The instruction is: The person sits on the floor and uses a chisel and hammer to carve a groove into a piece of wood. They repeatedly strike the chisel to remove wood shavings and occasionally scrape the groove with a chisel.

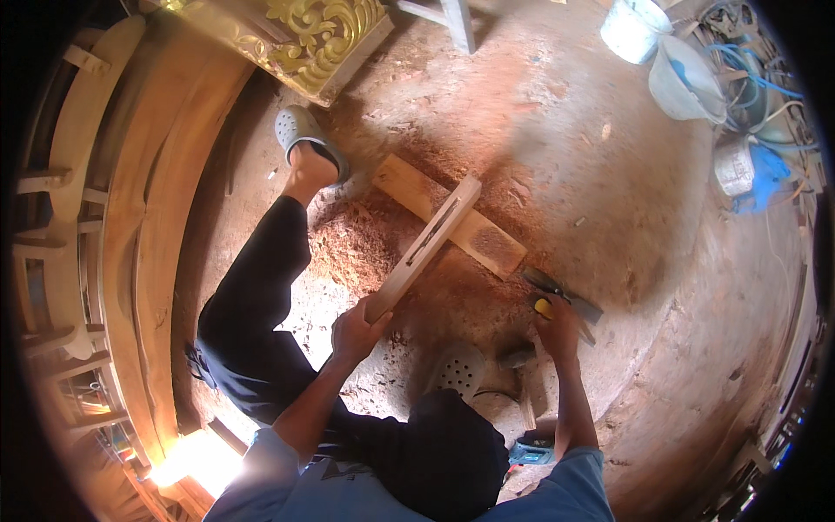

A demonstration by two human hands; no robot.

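My left hand is closed round the near end of a wooden bar with a long slot cut in its upper part. The bar's far end rests across a flat plank on the floor. To the right, my right hand is closed at a yellow-ended hand tool, most of it hidden by the fingers, so its exact kind does not show. Right beside that hand lies a dark tool with a flat blade. Wood shavings surround the plank.
A gilded carved panel stands at the far left, long boards along the left. White buckets, a grey basin and tangled cords sit at the far right. A teal power tool lies by my right arm. My clog-shod foot extends forward.
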